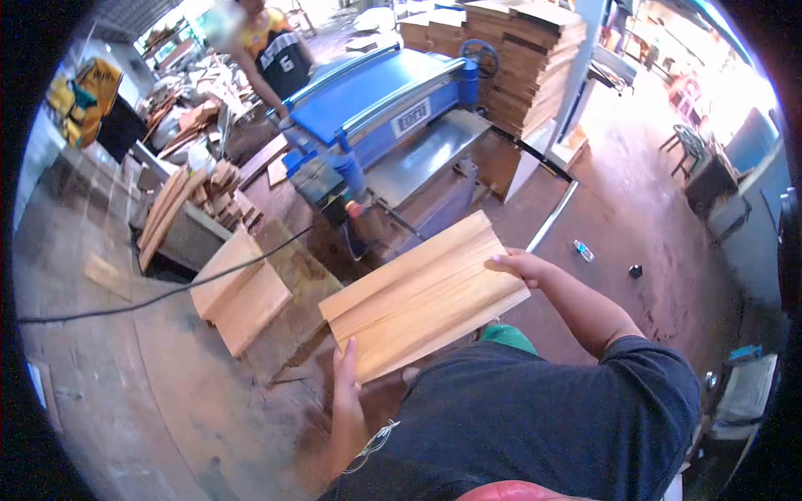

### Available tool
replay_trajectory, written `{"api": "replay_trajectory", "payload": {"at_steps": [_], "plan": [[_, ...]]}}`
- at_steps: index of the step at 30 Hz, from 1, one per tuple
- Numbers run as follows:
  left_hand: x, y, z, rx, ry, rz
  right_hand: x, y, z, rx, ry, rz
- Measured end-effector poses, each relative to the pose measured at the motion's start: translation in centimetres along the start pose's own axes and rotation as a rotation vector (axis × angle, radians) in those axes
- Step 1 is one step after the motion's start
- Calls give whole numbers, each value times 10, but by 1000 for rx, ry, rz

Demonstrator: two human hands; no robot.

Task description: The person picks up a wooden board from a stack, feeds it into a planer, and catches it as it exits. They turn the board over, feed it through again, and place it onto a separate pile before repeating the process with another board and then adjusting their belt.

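Item: pale rectangular wooden panel (426, 296), held in the air on the near side of the blue planing machine (376, 100), apart from it.

Long axis: ran from near-left to far-right, slantwise to the machine's steel table.

Grips: left hand (345, 371) clasped the panel's near-left corner, the end farther from the machine. Right hand (520, 267) gripped the far-right end, fingers curled over the edge, and was the hand nearer the machine.

Adjacent: similar cut wooden boards (241, 296) lay stacked on the floor, left of the machine's near end. A co-worker in a numbered vest (280, 58) stood at its far-left side.
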State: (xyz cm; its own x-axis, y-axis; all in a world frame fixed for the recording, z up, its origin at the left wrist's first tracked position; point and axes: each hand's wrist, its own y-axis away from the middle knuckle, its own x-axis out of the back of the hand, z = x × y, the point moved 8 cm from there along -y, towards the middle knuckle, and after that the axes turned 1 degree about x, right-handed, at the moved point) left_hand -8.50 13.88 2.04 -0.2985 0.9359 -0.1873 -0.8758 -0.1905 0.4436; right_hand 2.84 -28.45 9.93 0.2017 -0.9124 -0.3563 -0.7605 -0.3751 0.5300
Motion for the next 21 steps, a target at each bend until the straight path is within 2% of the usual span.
{"api": "replay_trajectory", "payload": {"at_steps": [2, 4, 5, 7, 8, 9, 10, 11, 12, 13, 14, 16, 18, 19, 20, 21], "plan": [[-43, -28, 10, -11, 2, -70, 45, 10, -6, 53, 36, 21], [-112, -47, 25, 88, 573, -503, 85, 20, -11, 72, -118, 117], [-145, -55, 36, 77, 566, -502, 111, 17, -5, 104, -208, 173], [-216, -65, 56, 23, 886, -380, 153, 4, -2, 241, -328, 187], [-246, -86, 46, 28, 913, -397, 168, -1, -6, 296, -372, 231], [-280, -100, 40, 47, 913, -227, 180, -7, -8, 314, -408, 245], [-317, -119, 32, 62, 854, -207, 191, -17, -10, 383, -420, 244], [-359, -135, 31, -5, 766, -351, 196, -28, -12, 426, -456, 245], [-384, -148, 8, 115, 762, -245, 197, -37, -15, 468, -499, 248], [-404, -175, -17, 105, 682, -226, 194, -41, -21, 459, -558, 279], [-419, -186, -32, 198, 635, -111, 196, -48, -26, 484, -520, 320], [-442, -201, -52, 259, 481, -74, 196, -71, -27, 463, -640, 351], [-452, -201, -52, 121, 225, -51, 194, -90, -26, 425, -654, 348], [-456, -201, -54, 144, 194, -58, 193, -100, -27, 394, -658, 353], [-460, -191, -48, 166, 189, -34, 185, -109, -26, 342, -743, 277], [-460, -176, -28, 82, 55, 41, 178, -113, -24, 291, -830, 204]]}}
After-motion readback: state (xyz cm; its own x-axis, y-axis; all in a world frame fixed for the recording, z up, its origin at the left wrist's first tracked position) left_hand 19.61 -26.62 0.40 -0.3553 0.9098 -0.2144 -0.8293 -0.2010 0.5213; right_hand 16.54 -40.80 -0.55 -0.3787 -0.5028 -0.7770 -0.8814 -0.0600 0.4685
